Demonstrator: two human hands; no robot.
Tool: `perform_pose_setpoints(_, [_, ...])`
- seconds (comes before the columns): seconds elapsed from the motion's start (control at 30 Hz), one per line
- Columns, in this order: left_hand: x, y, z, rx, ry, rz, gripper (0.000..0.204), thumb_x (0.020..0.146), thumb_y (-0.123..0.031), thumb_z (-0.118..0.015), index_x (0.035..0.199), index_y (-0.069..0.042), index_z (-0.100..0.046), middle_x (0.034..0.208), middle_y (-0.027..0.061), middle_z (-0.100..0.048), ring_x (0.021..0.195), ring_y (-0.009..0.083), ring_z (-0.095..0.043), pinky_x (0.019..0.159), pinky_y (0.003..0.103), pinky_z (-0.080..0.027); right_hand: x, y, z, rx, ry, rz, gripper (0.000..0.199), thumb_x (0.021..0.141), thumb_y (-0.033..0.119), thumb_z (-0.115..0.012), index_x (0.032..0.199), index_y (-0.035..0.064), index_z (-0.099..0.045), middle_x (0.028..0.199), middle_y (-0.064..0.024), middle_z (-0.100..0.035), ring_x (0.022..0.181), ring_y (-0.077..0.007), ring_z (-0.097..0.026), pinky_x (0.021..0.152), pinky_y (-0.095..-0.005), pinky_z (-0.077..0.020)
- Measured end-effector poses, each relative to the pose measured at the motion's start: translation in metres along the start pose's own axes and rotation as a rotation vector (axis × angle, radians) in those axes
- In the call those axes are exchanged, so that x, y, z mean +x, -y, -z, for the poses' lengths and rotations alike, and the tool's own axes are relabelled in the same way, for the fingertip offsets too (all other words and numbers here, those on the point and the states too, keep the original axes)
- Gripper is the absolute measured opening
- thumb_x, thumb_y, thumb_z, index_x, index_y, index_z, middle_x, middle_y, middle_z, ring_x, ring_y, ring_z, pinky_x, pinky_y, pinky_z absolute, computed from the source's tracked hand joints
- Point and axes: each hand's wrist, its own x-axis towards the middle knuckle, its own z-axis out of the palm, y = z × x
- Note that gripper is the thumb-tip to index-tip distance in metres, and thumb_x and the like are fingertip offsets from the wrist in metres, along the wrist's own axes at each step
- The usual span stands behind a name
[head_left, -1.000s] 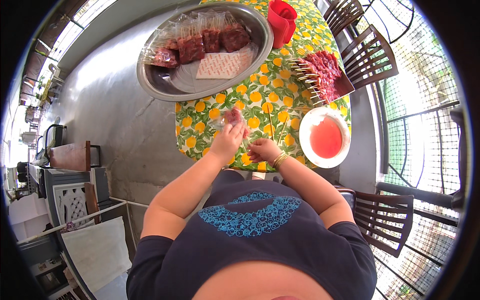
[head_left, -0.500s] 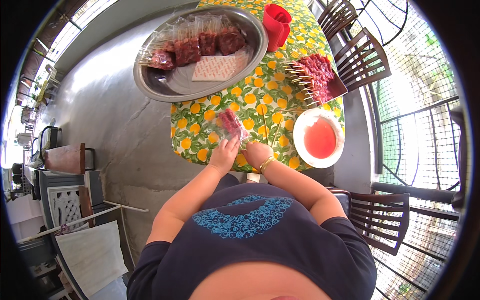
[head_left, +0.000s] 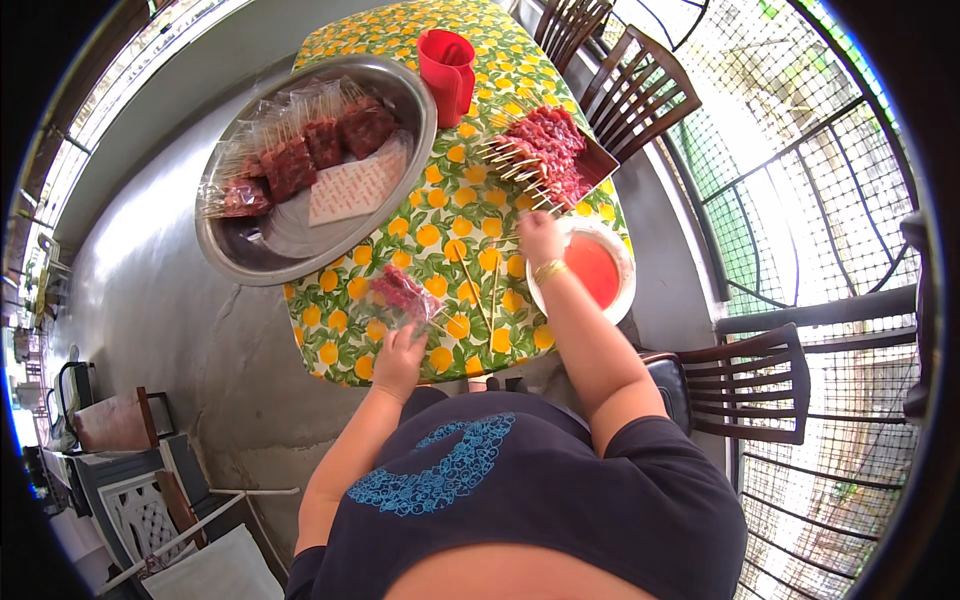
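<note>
A clear plastic bag point(head_left: 425, 300) with red meat skewers point(head_left: 402, 290) inside lies on the near part of the table. My left hand point(head_left: 400, 362) has its fingers closed at the bag's near edge, by the stick ends. My right hand point(head_left: 541, 238) is stretched out over the left rim of a white bowl point(head_left: 628, 290) of red liquid point(head_left: 594, 270). Its fingers are drawn together at the nearest sticks of a pile of raw meat skewers point(head_left: 548, 150); whether they grip one is hidden. The pile rests on a tray point(head_left: 598, 162), sticks pointing left.
An oval metal basin point(head_left: 225, 262) holds bagged skewers point(head_left: 290, 168) and a white printed packet point(head_left: 350, 190). Beside it stands a red pitcher point(head_left: 447, 85). Loose sticks point(head_left: 470, 285) lie on the fruit-patterned tablecloth point(head_left: 420, 240). Wooden chairs point(head_left: 640, 95) line the right side.
My right hand has left the bag and moved right and forward to the skewer pile. My left hand stays at the bag. The whole view has shifted, with the table now farther left.
</note>
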Motion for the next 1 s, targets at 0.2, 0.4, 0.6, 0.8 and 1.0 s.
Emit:
perform_pose_setpoints(0.2, [0.015,-0.005,0.012,0.043,-0.024,0.002,0.033,0.081,-0.004,-0.066,0.112,-0.012,-0.072,0.123,0.0066,-0.062,0.104,0.0309,-0.057,0.089,0.041,-0.053,0.108,0.035,0.004,0.920,0.129,-0.561,0.037,0.103,0.019,-0.051,0.137,0.0063,-0.045,0.120,-0.0213,-0.064,0.094,-0.0401,-0.073,0.068,-0.0453,-0.0632])
perform_pose_setpoints(0.4, [0.020,-0.007,0.021,0.017,-0.066,0.026,0.033,0.078,-0.005,-0.067,0.109,-0.014,-0.073,0.126,0.0007,-0.063,0.104,0.0271,-0.058,0.087,0.039,-0.054,0.125,0.051,-0.027,1.203,0.013,-0.664,0.038,0.104,0.017,-0.054,0.140,0.0172,-0.042,0.114,-0.0209,-0.066,0.093,-0.0335,-0.073,0.065,-0.0394,-0.0629])
perform_pose_setpoints(0.6, [0.018,-0.008,0.020,-0.007,-0.057,0.035,0.031,0.078,-0.004,-0.068,0.107,-0.013,-0.073,0.125,0.0029,-0.063,0.104,0.0286,-0.058,0.089,0.039,-0.053,0.150,0.039,-0.055,1.173,-0.104,-0.696,0.019,0.100,0.016,-0.062,0.118,0.0133,-0.057,0.087,-0.0140,-0.066,0.070,-0.0262,-0.068,0.059,-0.0380,-0.0593])
perform_pose_setpoints(0.8, [0.018,-0.007,0.020,-0.057,-0.076,0.036,0.038,0.073,0.005,-0.068,0.107,-0.012,-0.073,0.123,0.0073,-0.062,0.107,0.0320,-0.058,0.088,0.042,-0.054,0.184,0.022,-0.071,1.362,-0.148,-0.691,0.011,0.099,0.014,-0.062,0.110,0.0155,-0.060,0.083,-0.0095,-0.065,0.067,-0.0233,-0.066,0.056,-0.0356,-0.0569])
perform_pose_setpoints(1.0, [0.015,-0.011,0.022,-0.048,-0.034,0.064,0.039,0.074,0.005,-0.068,0.109,-0.011,-0.072,0.123,0.0078,-0.062,0.108,0.0320,-0.058,0.089,0.041,-0.054,0.194,0.025,-0.066,1.441,-0.125,-0.664,0.006,0.099,0.013,-0.061,0.101,0.0188,-0.062,0.079,-0.0046,-0.064,0.063,-0.0200,-0.063,0.052,-0.0325,-0.0540])
